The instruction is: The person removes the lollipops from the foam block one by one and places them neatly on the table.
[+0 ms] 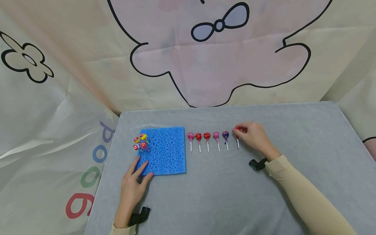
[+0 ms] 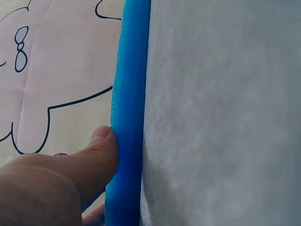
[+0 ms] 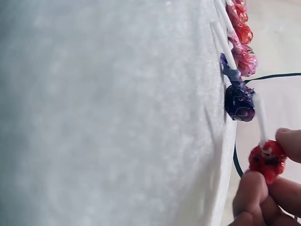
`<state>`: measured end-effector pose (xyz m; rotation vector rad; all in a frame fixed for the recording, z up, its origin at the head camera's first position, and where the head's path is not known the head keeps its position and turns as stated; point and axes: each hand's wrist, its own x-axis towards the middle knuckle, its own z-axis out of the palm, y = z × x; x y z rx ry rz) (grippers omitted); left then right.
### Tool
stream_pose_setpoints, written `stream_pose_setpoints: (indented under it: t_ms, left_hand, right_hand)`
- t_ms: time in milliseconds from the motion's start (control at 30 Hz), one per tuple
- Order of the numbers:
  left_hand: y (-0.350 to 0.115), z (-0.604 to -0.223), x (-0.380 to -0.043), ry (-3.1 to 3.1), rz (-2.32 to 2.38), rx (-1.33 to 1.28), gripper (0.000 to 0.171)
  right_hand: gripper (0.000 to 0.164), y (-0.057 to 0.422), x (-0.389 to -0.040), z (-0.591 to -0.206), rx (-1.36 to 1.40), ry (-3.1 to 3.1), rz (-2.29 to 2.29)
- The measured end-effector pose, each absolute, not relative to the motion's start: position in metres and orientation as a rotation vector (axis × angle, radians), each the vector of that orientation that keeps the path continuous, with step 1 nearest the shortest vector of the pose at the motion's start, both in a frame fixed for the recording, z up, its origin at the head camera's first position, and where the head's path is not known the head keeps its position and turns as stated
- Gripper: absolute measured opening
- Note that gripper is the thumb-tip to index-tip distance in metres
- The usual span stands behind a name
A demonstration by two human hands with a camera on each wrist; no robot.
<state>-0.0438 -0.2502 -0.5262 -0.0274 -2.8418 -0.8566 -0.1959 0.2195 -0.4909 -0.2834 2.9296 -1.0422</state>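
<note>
My right hand (image 1: 252, 135) pinches a red-wrapped lollipop (image 3: 268, 162) by its candy head, at the right end of a row. Its white stick points toward the near side in the head view. Just left of it lies a purple lollipop (image 1: 225, 134), then a pink lollipop (image 1: 216, 134) and several more red and pink ones. My left hand (image 1: 133, 187) rests with spread fingers on the lower left corner of a blue foam block (image 1: 167, 151), its thumb (image 2: 101, 150) against the near edge. Several lollipops (image 1: 143, 145) stand at the foam's upper left side, their sticks mostly hidden.
Under everything is a table with a grey cloth (image 1: 205, 195). Behind it and at the sides hangs a cream printed curtain (image 1: 102, 71). Dark straps with small mounts (image 1: 258, 164) sit on both wrists.
</note>
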Motion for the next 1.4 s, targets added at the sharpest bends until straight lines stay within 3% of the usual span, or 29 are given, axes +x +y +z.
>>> stream_pose_setpoints:
  t_ms: [700, 1133, 1400]
  left_hand:
    - [-0.249, -0.525, -0.043, -2.843, -0.873, -0.022, 0.055]
    - [-0.25, -0.525, -0.044, -2.834, -0.867, -0.036, 0.054]
    - [-0.251, -0.525, -0.043, -2.836, -0.86, -0.04, 0.054]
  right_hand:
    - [0.023, 0.218, -0.201, -0.502, -0.302, 2.906, -0.919]
    - [0.036, 0.213, -0.194, -0.473, -0.262, 2.93, -0.981]
    - [0.032, 0.21, -0.193, -0.459, -0.41, 3.049, -1.077]
